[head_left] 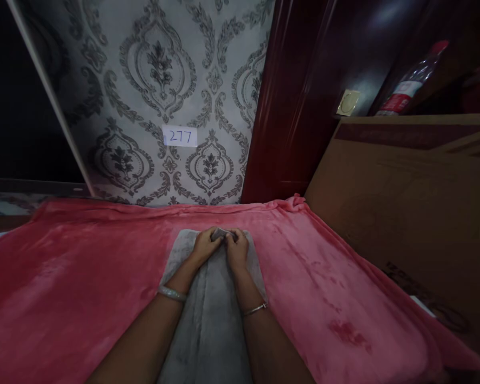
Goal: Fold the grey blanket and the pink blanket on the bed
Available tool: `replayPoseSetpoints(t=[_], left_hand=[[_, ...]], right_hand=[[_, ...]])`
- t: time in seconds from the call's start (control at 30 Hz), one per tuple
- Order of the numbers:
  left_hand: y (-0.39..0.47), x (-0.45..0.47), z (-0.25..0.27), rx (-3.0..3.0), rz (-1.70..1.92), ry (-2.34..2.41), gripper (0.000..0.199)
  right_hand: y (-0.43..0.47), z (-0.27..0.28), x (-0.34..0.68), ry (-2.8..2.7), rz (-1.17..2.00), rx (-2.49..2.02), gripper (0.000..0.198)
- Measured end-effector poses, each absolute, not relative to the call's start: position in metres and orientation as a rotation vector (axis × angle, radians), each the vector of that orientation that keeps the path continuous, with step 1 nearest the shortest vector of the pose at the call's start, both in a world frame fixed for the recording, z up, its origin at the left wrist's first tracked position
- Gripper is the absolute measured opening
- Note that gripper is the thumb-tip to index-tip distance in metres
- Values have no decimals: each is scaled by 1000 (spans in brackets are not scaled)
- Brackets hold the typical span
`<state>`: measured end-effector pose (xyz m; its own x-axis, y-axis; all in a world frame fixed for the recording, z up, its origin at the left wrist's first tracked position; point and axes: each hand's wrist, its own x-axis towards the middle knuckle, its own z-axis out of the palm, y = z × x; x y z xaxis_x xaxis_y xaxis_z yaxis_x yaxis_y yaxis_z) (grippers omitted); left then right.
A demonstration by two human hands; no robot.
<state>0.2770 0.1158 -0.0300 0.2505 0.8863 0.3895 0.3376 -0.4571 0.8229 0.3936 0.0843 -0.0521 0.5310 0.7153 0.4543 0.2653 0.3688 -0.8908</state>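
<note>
A long piece of soft grey cloth [220, 320] lies lengthwise in front of me on a pink plush blanket [96, 277]. At its far end my left hand [206, 245] pinches the cloth's edge between thumb and fingers. Close beside it, my right hand [237, 248] grips the same edge, and a small fold of grey rises between the two hands. Both forearms reach over the cloth and hide parts of it. A bangle is on each wrist. The cloth's near end runs out of view at the bottom.
A large cardboard box [384, 202] stands at the right, with a red-capped plastic bottle [408, 88] behind its top edge. Patterned wallpaper [160, 64] with a paper label [180, 136] reading 277 and a dark red door frame [280, 117] rise behind. A dark screen [20, 106] is at left.
</note>
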Motion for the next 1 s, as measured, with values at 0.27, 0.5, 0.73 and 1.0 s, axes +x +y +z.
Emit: replayPoseSetpoints(t=[0.27, 0.5, 0.73, 1.0], left_hand=[[113, 278, -30, 1956, 1188, 1175, 24], [114, 280, -31, 1955, 1217, 1173, 22], [114, 277, -27, 1910, 1216, 1068, 32], [114, 275, -27, 1918, 1219, 1139, 14]], right_hand=[[78, -44, 389, -1050, 352, -1189, 11], [74, -39, 387, -1156, 345, -1158, 13], [78, -44, 391, -1091, 318, -1178, 23], [81, -49, 391, -1114, 347, -1178, 37]])
